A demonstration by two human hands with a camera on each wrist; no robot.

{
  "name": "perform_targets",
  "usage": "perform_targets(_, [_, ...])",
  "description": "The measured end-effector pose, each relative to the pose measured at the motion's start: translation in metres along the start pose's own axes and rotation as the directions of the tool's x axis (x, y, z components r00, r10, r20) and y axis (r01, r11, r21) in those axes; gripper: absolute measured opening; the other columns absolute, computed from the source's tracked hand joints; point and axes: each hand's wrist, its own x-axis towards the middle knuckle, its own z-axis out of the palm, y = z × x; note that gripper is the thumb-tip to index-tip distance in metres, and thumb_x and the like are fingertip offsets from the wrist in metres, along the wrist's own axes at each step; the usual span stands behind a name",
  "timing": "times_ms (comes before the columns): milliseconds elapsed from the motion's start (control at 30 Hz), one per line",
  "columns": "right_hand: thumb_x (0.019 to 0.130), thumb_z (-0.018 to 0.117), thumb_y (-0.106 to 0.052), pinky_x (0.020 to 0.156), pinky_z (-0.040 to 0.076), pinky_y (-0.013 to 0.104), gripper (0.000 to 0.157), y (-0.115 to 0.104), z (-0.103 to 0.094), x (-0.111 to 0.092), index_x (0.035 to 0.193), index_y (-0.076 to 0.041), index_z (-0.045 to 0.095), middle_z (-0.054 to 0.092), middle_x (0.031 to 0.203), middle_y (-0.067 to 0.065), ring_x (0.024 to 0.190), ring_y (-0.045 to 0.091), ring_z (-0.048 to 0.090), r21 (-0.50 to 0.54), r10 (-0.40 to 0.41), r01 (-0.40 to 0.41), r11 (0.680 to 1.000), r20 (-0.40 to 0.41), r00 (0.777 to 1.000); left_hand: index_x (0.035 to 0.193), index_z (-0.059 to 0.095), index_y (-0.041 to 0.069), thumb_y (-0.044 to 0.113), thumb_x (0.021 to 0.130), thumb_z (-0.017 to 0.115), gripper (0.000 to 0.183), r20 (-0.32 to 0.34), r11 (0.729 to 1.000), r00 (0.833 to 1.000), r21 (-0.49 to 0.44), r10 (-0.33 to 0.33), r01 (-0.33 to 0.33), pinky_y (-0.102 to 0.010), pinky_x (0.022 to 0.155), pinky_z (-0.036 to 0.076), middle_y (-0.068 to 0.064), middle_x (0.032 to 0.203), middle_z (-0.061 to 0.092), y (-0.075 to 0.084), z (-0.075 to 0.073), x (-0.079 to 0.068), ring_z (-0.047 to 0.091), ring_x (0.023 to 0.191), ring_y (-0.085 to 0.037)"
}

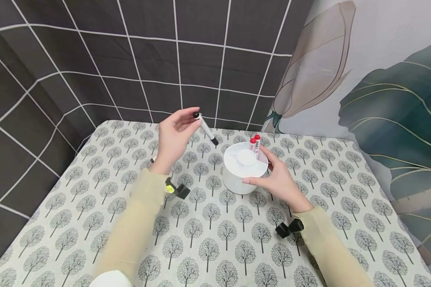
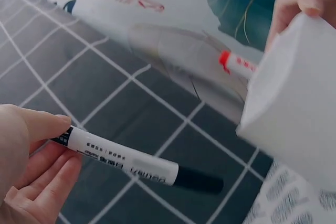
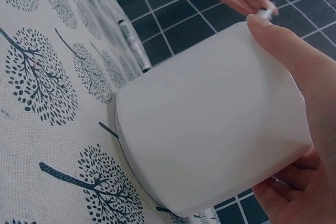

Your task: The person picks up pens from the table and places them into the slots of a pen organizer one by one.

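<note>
My left hand (image 1: 175, 137) pinches a white whiteboard marker (image 1: 207, 129) by one black end between thumb and fingers. The marker slants downward, its black cap (image 2: 198, 180) pointing toward the pen holder. That pen holder (image 1: 237, 181) is white and round, with a divided top and a raised round centre. Two red-capped markers (image 1: 253, 146) stand in its compartment on the far right side. My right hand (image 1: 281, 181) grips the holder from the right, thumb on the near side and fingers behind. Part of those fingers is hidden behind the holder.
Another black-and-white marker (image 3: 134, 45) lies on the tree-patterned tablecloth (image 1: 208, 235), mostly hidden by my left wrist in the head view. A dark gridded curtain (image 1: 147, 59) hangs behind and left of the table. A leaf-print curtain (image 1: 380, 119) hangs at the right.
</note>
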Motion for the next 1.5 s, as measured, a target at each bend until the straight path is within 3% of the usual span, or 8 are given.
perform_targets(267, [0.061, 0.089, -0.026, 0.106, 0.031, 0.043, 0.108, -0.003, 0.0, 0.001, 0.146, -0.005, 0.027, 0.028, 0.148, 0.016, 0.129, 0.035, 0.036, 0.001, 0.003, -0.003, 1.0, 0.001, 1.0, 0.11, 0.065, -0.005, -0.005, 0.079, 0.071, 0.032, 0.02, 0.992, 0.998, -0.112, 0.052, -0.05, -0.032, 0.085, 0.052, -0.014, 0.104, 0.067, 0.011, 0.031, 0.01, 0.064, 0.094, -0.022])
perform_targets(467, [0.06, 0.09, -0.031, 0.106, 0.032, 0.041, 0.109, 0.009, 0.0, 0.003, 0.147, -0.009, 0.027, 0.028, 0.148, 0.013, 0.129, 0.034, 0.036, 0.01, -0.004, 0.004, 1.0, -0.002, 1.0, 0.109, 0.066, -0.004, -0.004, 0.079, 0.072, 0.03, 0.039, 0.989, 0.998, -0.143, 0.042, -0.036, -0.031, 0.084, 0.052, -0.011, 0.1, 0.069, 0.009, 0.051, 0.009, 0.065, 0.092, -0.021])
perform_targets(767, [0.055, 0.088, -0.045, 0.105, 0.033, 0.038, 0.111, 0.041, 0.004, 0.011, 0.147, -0.026, 0.028, 0.029, 0.148, 0.002, 0.129, 0.028, 0.037, -0.017, -0.016, 0.015, 1.0, -0.015, 1.0, 0.11, 0.067, -0.003, -0.003, 0.081, 0.071, 0.03, 0.116, 0.994, 0.993, -0.107, 0.017, -0.005, -0.029, 0.081, 0.053, -0.012, 0.1, 0.069, -0.003, 0.067, 0.008, 0.065, 0.09, -0.018])
perform_targets(967, [0.058, 0.088, -0.04, 0.106, 0.032, 0.038, 0.111, 0.033, 0.003, 0.009, 0.147, -0.019, 0.027, 0.029, 0.148, 0.006, 0.13, 0.029, 0.035, -0.004, -0.009, 0.009, 1.0, -0.008, 1.0, 0.116, 0.064, -0.002, 0.001, 0.082, 0.07, 0.034, 0.224, 0.997, 0.973, -0.049, -0.049, 0.062, -0.024, 0.083, 0.051, -0.014, 0.108, 0.067, -0.013, 0.076, 0.004, 0.065, 0.095, -0.016])
perform_targets(1100, [0.06, 0.089, -0.033, 0.106, 0.032, 0.041, 0.109, 0.016, 0.001, 0.004, 0.147, -0.009, 0.027, 0.03, 0.147, 0.012, 0.129, 0.032, 0.036, 0.015, -0.015, 0.015, 1.0, -0.002, 1.0, 0.121, 0.062, 0.002, 0.006, 0.082, 0.072, 0.041, 0.253, 0.993, 0.963, -0.042, -0.092, 0.106, -0.022, 0.085, 0.05, -0.014, 0.113, 0.064, -0.019, 0.075, 0.002, 0.063, 0.1, -0.014])
perform_targets(1233, [0.061, 0.089, -0.029, 0.104, 0.034, 0.04, 0.108, 0.004, 0.0, 0.001, 0.146, -0.006, 0.027, 0.031, 0.147, 0.014, 0.127, 0.033, 0.039, 0.008, -0.02, 0.02, 1.0, 0.003, 1.0, 0.121, 0.062, 0.004, 0.009, 0.079, 0.076, 0.044, 0.218, 0.992, 0.971, -0.049, -0.102, 0.115, -0.023, 0.085, 0.05, -0.01, 0.112, 0.065, -0.021, 0.066, 0.003, 0.063, 0.1, -0.013])
perform_targets(1500, [0.061, 0.089, -0.029, 0.104, 0.034, 0.04, 0.107, 0.003, 0.0, 0.001, 0.146, -0.007, 0.028, 0.03, 0.147, 0.014, 0.127, 0.03, 0.039, 0.001, -0.012, 0.012, 1.0, 0.001, 1.0, 0.119, 0.063, 0.003, 0.009, 0.078, 0.077, 0.044, 0.157, 0.994, 0.984, -0.047, -0.088, 0.096, -0.025, 0.087, 0.05, -0.012, 0.113, 0.065, -0.019, 0.036, 0.002, 0.062, 0.102, -0.015])
